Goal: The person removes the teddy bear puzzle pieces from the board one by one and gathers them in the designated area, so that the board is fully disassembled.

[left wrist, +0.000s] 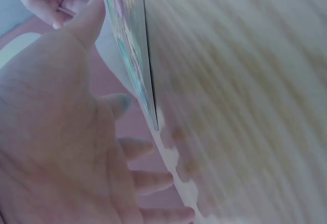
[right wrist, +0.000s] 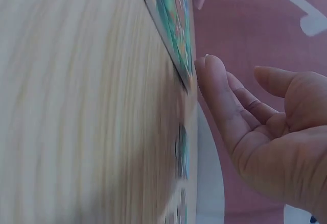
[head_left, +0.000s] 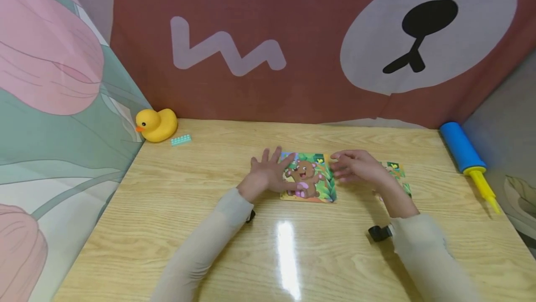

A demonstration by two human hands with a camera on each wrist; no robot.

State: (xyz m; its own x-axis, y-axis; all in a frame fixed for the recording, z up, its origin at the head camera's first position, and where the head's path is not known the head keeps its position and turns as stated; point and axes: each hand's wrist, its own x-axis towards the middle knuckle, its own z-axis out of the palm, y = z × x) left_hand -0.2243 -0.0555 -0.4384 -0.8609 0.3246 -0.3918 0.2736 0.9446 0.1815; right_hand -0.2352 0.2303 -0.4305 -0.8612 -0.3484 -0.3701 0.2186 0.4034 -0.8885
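A thin square picture board with a cartoon bear lies flat on the table, and its thin edge shows in both wrist views. My left hand spreads its fingers at the board's left side, the thumb and forefinger overlapping the picture. In the left wrist view the left palm faces the camera and grips nothing. Beside the board's right edge is my right hand, its fingers loosely bent and nothing held in them. Right of that hand lie small picture pieces, partly hidden behind the right wrist.
A yellow rubber duck sits at the back left corner, a turquoise toy brick next to it. A blue and yellow hand pump lies along the right edge. Printed cloth walls border the wooden table.
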